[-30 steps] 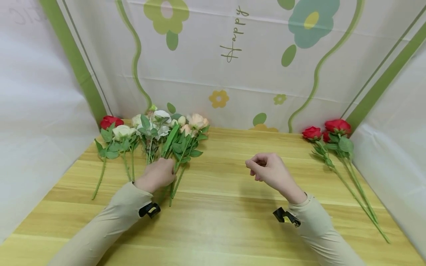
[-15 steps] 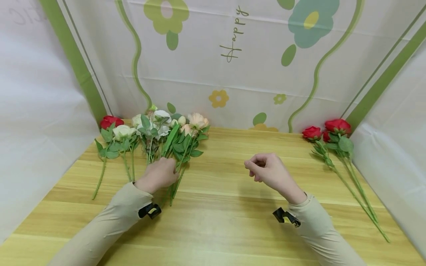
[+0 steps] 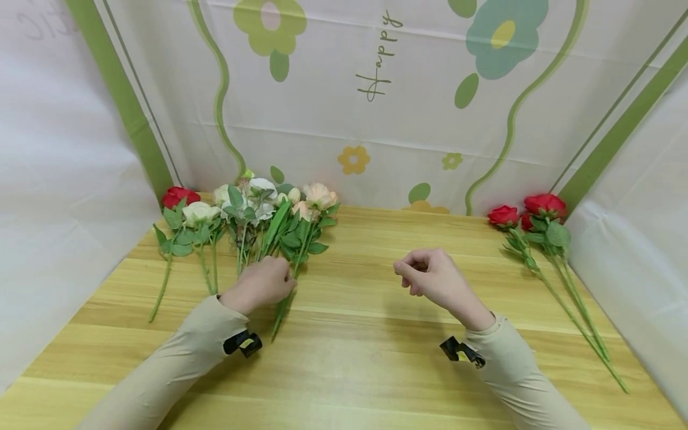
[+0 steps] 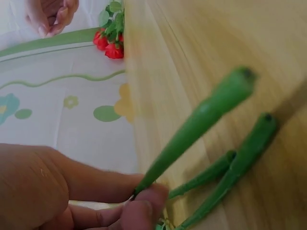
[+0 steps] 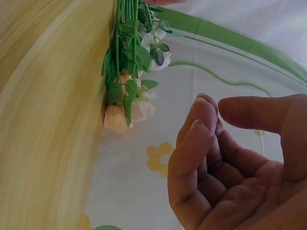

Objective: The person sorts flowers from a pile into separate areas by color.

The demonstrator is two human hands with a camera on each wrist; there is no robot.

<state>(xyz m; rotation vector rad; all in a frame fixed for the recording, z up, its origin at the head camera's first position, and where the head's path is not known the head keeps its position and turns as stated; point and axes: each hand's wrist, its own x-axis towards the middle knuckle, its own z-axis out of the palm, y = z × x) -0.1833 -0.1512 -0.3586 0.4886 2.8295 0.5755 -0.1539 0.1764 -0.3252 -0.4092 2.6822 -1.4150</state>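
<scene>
My left hand [image 3: 263, 282] is at the right side of a flower bunch, where the peach roses [image 3: 318, 197] lie. Between its thumb and fingers it pinches a green flower stem [image 4: 196, 124], whose cut end points up off the table in the left wrist view. Two more stems [image 4: 240, 165] lie just beyond the pinched one. Which blossom the held stem carries is hard to tell, since the hand covers part of it. My right hand [image 3: 438, 278] hovers over the table with loosely curled fingers and holds nothing; its palm shows in the right wrist view.
White flowers [image 3: 258, 200], a cream rose [image 3: 200, 214] and a red rose [image 3: 180, 197] lie at the back left. Several red roses [image 3: 545, 205] lie at the right edge of the wooden table [image 3: 344, 370]. A printed cloth [image 3: 322, 107] hangs behind.
My left hand has shifted slightly to the right, and the stem ends below it have moved with it. My right hand has stayed almost still.
</scene>
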